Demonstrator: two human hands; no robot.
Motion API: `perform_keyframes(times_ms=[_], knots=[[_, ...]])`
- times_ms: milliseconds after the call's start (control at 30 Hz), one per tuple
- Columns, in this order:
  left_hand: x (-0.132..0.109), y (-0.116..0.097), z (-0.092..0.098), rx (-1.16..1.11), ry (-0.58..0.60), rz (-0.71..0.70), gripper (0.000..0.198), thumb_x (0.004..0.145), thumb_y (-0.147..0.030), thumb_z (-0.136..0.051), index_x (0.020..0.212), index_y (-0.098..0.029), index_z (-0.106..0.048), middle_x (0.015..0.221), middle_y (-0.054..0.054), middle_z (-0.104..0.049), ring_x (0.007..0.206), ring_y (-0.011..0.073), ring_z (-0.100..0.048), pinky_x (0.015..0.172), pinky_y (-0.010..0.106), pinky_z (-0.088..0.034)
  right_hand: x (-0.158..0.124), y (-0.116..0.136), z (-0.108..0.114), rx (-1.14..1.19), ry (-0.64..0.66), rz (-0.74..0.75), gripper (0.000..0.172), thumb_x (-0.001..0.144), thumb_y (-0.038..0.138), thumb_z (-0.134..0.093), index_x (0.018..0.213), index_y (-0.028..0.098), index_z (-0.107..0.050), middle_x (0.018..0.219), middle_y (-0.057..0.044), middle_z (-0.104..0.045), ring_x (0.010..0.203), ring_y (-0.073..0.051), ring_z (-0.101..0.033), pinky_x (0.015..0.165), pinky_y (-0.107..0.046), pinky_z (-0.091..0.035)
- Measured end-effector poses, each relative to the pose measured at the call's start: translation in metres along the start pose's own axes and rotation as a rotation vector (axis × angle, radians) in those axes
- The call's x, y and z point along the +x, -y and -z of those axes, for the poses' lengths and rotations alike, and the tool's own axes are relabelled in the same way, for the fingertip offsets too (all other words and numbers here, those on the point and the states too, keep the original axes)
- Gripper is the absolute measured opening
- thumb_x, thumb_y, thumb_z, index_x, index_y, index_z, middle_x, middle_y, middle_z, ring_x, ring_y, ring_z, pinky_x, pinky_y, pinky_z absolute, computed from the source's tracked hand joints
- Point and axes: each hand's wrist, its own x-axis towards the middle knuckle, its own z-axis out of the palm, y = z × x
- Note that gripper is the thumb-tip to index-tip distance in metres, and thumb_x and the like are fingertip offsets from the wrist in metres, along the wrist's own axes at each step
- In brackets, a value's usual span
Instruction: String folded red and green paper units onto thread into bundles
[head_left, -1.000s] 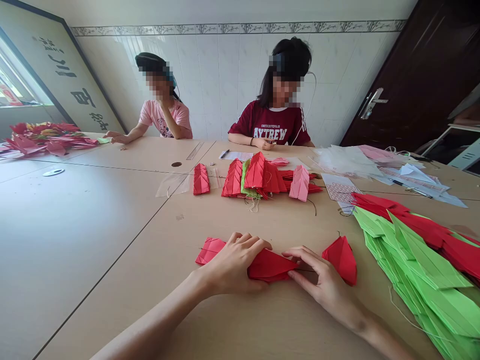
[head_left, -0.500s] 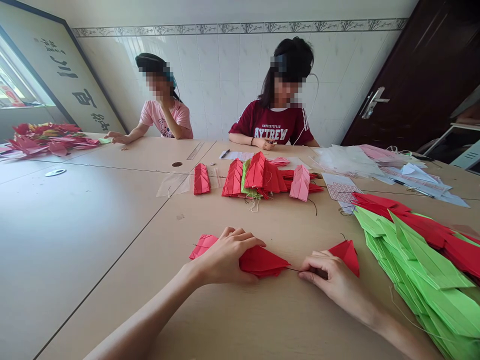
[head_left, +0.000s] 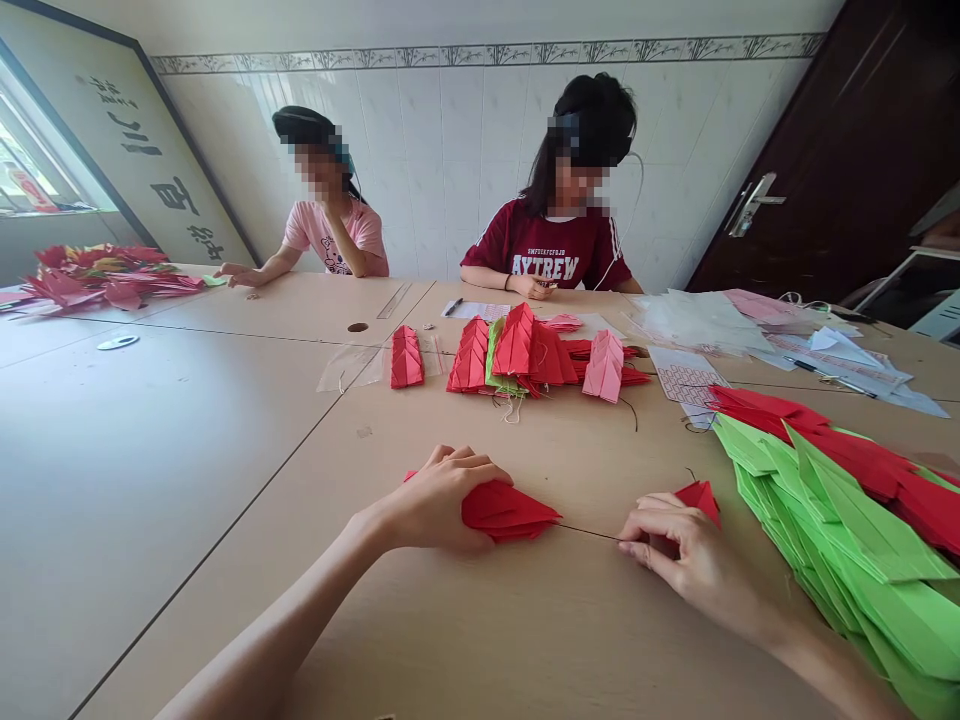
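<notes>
My left hand is wrapped over a folded red paper piece, whose pointed end faces right; most of its left part is under my palm. From that tip a thin dark string runs taut across the table to my right hand. Thumb and forefinger of the right hand pinch the string. Behind the right knuckles shows part of another red folded paper, partly hidden by the hand, with a short dark thread end at its top.
Stacked green folded papers and red folded papers lie at the right. Farther back stand bundles of red folded paper and a pink one. Two people sit across the table. Plastic sheets lie back right.
My left hand has slid left with the red paper and my right hand has moved a little right. A longer stretch of string now shows between them.
</notes>
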Motion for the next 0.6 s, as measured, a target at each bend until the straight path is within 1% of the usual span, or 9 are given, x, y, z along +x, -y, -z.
perform_keyframes(times_ms=[67, 133, 167, 233, 267, 367, 467, 600], knots=[[0.000, -0.001, -0.001, 0.006, -0.015, -0.012, 0.055, 0.062, -0.032, -0.070, 0.114, -0.028, -0.052, 0.107, -0.003, -0.060, 0.099, 0.0201, -0.049, 0.092, 0.034, -0.029, 0.000, 0.001, 0.001, -0.005, -0.023, 0.011, 0.022, 0.085, 0.030, -0.049, 0.066, 0.022, -0.058, 0.067, -0.002, -0.058, 0.075, -0.020, -0.053, 0.066, -0.031, -0.042], [0.000, -0.003, -0.002, 0.019, -0.030, -0.023, 0.060, 0.062, -0.036, -0.071, 0.117, -0.028, -0.049, 0.110, -0.002, -0.059, 0.101, 0.0207, -0.048, 0.091, 0.034, -0.030, 0.001, 0.002, 0.001, 0.001, -0.046, 0.040, 0.013, 0.083, 0.030, -0.052, 0.078, 0.024, -0.062, 0.075, -0.002, -0.061, 0.079, -0.021, -0.055, 0.072, -0.033, -0.042], [0.000, -0.003, -0.003, 0.029, -0.038, -0.025, 0.061, 0.062, -0.038, -0.071, 0.118, -0.028, -0.049, 0.110, -0.001, -0.058, 0.101, 0.0207, -0.048, 0.091, 0.034, -0.030, 0.001, 0.002, 0.000, 0.006, -0.055, 0.054, 0.011, 0.081, 0.029, -0.054, 0.086, 0.025, -0.063, 0.079, -0.002, -0.062, 0.082, -0.021, -0.055, 0.075, -0.034, -0.042], [0.001, -0.005, -0.005, 0.054, -0.054, -0.027, 0.060, 0.064, -0.040, -0.071, 0.118, -0.027, -0.050, 0.109, -0.001, -0.058, 0.100, 0.0204, -0.049, 0.091, 0.035, -0.030, 0.002, 0.004, -0.004, 0.017, -0.065, 0.074, 0.020, 0.080, 0.029, -0.057, 0.099, 0.026, -0.061, 0.085, -0.003, -0.063, 0.086, -0.021, -0.055, 0.080, -0.036, -0.041], [0.002, -0.006, -0.007, 0.069, -0.065, -0.028, 0.058, 0.065, -0.041, -0.070, 0.117, -0.026, -0.050, 0.108, -0.001, -0.058, 0.100, 0.0201, -0.049, 0.091, 0.035, -0.031, 0.003, 0.005, -0.007, 0.020, -0.065, 0.079, 0.022, 0.080, 0.029, -0.058, 0.102, 0.026, -0.060, 0.086, -0.003, -0.063, 0.087, -0.021, -0.055, 0.081, -0.037, -0.041], [0.004, -0.011, -0.014, 0.138, -0.121, -0.048, 0.053, 0.069, -0.044, -0.067, 0.116, -0.025, -0.050, 0.105, 0.001, -0.058, 0.099, 0.0200, -0.050, 0.090, 0.036, -0.032, 0.005, 0.012, -0.017, 0.015, -0.078, 0.086, 0.019, 0.082, 0.032, -0.057, 0.100, 0.025, -0.060, 0.087, -0.003, -0.063, 0.088, -0.022, -0.054, 0.081, -0.037, -0.042], [0.006, -0.019, -0.024, 0.242, -0.170, -0.100, 0.046, 0.077, -0.045, -0.060, 0.116, -0.024, -0.049, 0.104, 0.003, -0.058, 0.097, 0.0207, -0.050, 0.089, 0.037, -0.033, 0.006, 0.018, -0.026, 0.008, -0.110, 0.085, 0.017, 0.085, 0.033, -0.054, 0.098, 0.025, -0.061, 0.089, -0.003, -0.062, 0.088, -0.021, -0.054, 0.078, -0.035, -0.043], [0.008, -0.027, -0.034, 0.349, -0.174, -0.139, 0.029, 0.084, -0.037, -0.054, 0.107, -0.021, -0.052, 0.096, 0.005, -0.057, 0.092, 0.0203, -0.050, 0.085, 0.037, -0.035, 0.008, 0.019, -0.035, 0.002, -0.109, 0.099, 0.012, 0.087, 0.030, -0.050, 0.090, 0.025, -0.061, 0.080, -0.001, -0.061, 0.080, -0.020, -0.055, 0.073, -0.032, -0.043]])
